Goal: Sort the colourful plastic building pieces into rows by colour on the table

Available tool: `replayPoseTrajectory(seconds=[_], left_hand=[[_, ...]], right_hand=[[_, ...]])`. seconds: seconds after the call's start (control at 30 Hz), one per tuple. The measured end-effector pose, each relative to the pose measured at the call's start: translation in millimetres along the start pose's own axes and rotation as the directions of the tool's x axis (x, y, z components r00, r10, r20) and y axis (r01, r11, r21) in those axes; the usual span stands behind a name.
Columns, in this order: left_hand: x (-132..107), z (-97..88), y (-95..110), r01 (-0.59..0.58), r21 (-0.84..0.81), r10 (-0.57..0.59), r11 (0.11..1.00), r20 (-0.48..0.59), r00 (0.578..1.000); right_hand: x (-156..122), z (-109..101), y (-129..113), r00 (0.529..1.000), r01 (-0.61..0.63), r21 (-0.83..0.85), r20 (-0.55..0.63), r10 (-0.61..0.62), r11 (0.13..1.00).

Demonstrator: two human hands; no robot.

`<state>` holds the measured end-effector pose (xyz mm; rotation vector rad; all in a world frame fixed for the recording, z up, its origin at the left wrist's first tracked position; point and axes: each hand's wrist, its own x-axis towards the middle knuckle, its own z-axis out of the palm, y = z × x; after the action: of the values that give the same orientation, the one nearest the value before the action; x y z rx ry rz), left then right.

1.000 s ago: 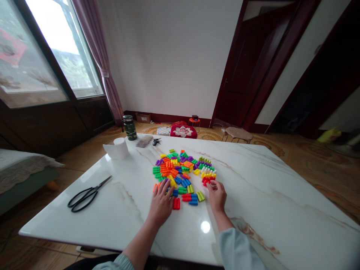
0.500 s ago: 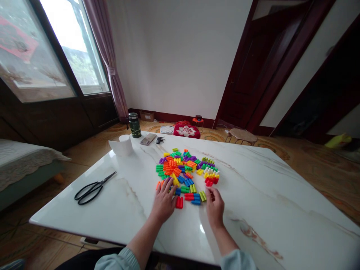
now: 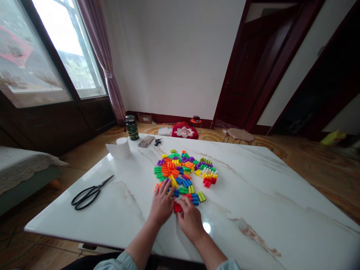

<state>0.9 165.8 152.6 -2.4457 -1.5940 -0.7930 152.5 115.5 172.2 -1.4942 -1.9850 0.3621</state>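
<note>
Since I'm running this from far away, I'll use the loose heap of multicoloured, tube-shaped plastic blocks (image 3: 168,167) as my landmark. My left hand (image 3: 162,200) lies over the heap's near-left fringe, fingers a bit apart, and I can't tell if anything's under them. My right hand (image 3: 189,217) is at the heap's near side, thumb and fingers narrow about a small red plastic block (image 3: 177,207); whether they've really closed on it, I can't tell.

Main worry: the two hands are nearly touching, so a sloppy lift could clip the left fingers and knock the block loose. The right knuckles also crowd the red-and-blue plastic cluster (image 3: 195,199) on the heap's near side, so dragging sideways would probably shove it. And a low swing could plough into the neat colour-sorted rows of plastic blocks (image 3: 208,170) right of the heap.

Room-wise, the white marble-look table (image 3: 253,180) stretches furthest right of the heap, so that's my roomiest side. Left of the heap I'd mind the black-handled metal scissors (image 3: 98,186), well apart from the left hand. The table's near edge runs on my side of the heap, behind both hands.
</note>
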Motion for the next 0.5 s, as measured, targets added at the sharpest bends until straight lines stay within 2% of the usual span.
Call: replayPoseTrajectory(seconds=[0.2, 0.5], left_hand=[[-0.1, 0.5, 0.3, 0.006, -0.005, -0.006, 1.0, -0.001, 1.0], [-0.6, 1.1, -1.3, -0.019, -0.002, 0.019, 1.0, -0.016, 1.0]], right_hand=[[-15.9, -12.1, -6.0, 0.997, 0.037, 0.03, 0.063, -0.038, 0.999], [-13.2, -15.0, -5.6, 0.996, -0.03, -0.184, 0.079, 0.045, 0.982]])
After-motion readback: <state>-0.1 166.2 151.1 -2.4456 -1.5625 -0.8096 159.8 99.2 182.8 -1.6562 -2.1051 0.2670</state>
